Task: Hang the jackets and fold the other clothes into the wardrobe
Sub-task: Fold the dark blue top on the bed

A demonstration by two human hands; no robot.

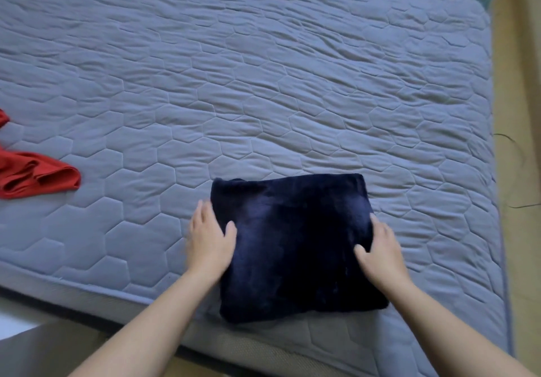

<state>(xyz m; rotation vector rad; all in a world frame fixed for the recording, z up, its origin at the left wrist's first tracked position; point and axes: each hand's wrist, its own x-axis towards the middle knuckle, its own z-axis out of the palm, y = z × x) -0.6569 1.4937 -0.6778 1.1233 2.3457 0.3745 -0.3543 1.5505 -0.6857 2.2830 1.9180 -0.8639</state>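
A dark navy fleece garment [295, 242], folded into a thick rectangle, lies on the grey quilted mattress [263, 84] close to its near edge. My left hand [209, 240] is at the garment's left side, thumb on top and fingers straight along the edge. My right hand [380, 249] is at the right side in the same way, thumb resting on the fabric and fingers down the side. Whether the fingers reach under the fold is hidden.
A crumpled red garment [38, 176] lies at the mattress's left edge of view. A wooden floor [521, 113] runs along the right side of the bed, with a thin dark cord on it. A light floor strip shows at the bottom left.
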